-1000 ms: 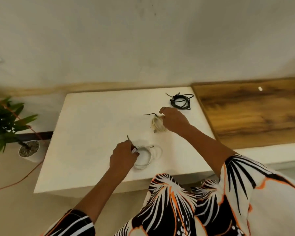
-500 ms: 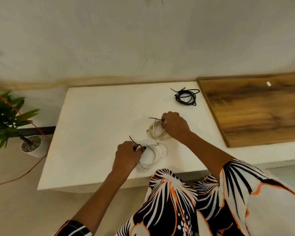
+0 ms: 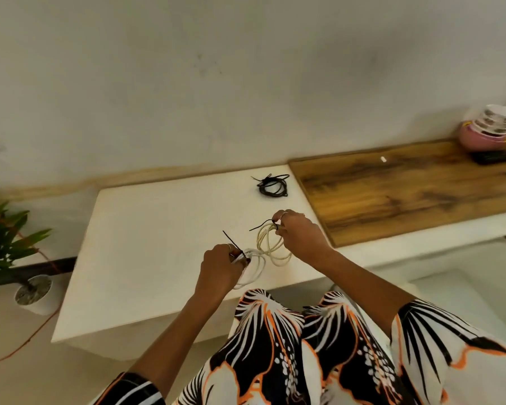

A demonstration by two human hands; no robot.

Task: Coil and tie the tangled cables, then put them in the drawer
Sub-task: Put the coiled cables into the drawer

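Cables come in three coils here: we see the white coil (image 3: 253, 266) pinched at its black tie by the curled fingers of the left hand (image 3: 221, 266) near the front edge of the white desk (image 3: 146, 244), and the cream coil (image 3: 270, 244) hanging just beside it from the right hand (image 3: 300, 235), whose fingertips pinch its tie. The black coil (image 3: 273, 185), tied, lies near the desk's back right corner, well apart from both hands.
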